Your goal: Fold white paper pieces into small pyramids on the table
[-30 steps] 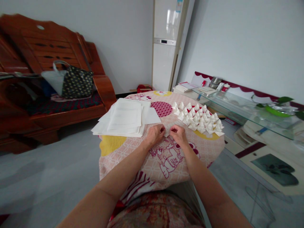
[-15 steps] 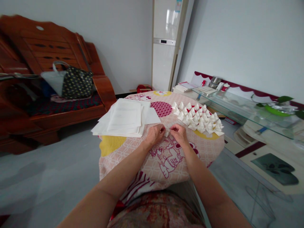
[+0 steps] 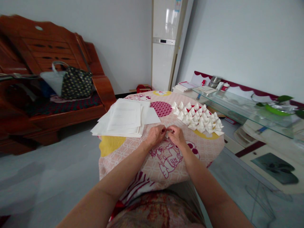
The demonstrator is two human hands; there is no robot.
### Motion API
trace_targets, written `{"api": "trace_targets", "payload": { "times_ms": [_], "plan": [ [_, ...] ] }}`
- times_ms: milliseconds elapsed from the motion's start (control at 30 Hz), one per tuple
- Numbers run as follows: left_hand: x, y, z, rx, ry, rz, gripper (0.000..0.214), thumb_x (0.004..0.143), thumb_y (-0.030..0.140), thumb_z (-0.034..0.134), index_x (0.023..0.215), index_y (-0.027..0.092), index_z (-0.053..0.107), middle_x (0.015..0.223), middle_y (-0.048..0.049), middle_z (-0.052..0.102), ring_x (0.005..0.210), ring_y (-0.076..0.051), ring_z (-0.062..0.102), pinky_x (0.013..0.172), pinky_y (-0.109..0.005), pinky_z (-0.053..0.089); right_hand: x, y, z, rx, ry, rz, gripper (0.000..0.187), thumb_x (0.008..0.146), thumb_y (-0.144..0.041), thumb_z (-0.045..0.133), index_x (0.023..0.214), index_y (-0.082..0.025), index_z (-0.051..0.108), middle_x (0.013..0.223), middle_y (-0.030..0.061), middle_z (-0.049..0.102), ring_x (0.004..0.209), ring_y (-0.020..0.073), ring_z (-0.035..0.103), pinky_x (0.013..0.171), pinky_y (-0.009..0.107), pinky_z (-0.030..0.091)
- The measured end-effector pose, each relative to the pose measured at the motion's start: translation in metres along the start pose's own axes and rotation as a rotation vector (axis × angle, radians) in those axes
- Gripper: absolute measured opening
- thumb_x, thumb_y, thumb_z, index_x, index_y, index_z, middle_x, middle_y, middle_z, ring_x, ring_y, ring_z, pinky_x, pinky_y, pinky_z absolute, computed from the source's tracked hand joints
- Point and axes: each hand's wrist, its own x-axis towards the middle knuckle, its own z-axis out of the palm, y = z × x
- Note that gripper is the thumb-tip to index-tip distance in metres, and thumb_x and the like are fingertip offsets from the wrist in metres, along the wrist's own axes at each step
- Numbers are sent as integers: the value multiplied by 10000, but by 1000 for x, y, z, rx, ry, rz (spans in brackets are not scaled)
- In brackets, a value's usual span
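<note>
Over the middle of the cloth-covered table [image 3: 133,150], my left hand [image 3: 156,134] and my right hand [image 3: 176,135] meet, fingers pinched together. Between them is a small piece of white paper [image 3: 167,135], mostly covered by my fingers; its exact shape I cannot make out. A stack of white paper sheets [image 3: 124,115] lies just left of my left hand. To the right of my right hand, many small folded white paper pieces [image 3: 200,118] with pointed tips stand in close rows.
A glass-topped cabinet [image 3: 249,110] runs along the right, bearing metal bowls [image 3: 215,81], papers and a green dish [image 3: 280,109]. On the left is a wooden bench [image 3: 99,87] with a patterned bag [image 3: 77,82]. A tall white air conditioner [image 3: 163,63] stands behind the table.
My right hand has moved slightly left, so its fingers now touch or nearly touch my left hand's. Less of the small paper shows. The stack and folded pieces stay put.
</note>
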Motion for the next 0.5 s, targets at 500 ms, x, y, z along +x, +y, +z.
{"api": "trace_targets", "payload": {
  "times_ms": [500],
  "plan": [
    [1, 0, -13, -367, 61, -83, 143, 851, 192, 594, 823, 166, 732, 789, -23, 748, 718, -142, 661, 714, -231, 492, 1, 6, -2, -25, 95, -67, 135, 701, -99, 572, 691, -217, 636, 769, 44, 677, 770, 204, 638, 718, 305, 513]
  ]
}}
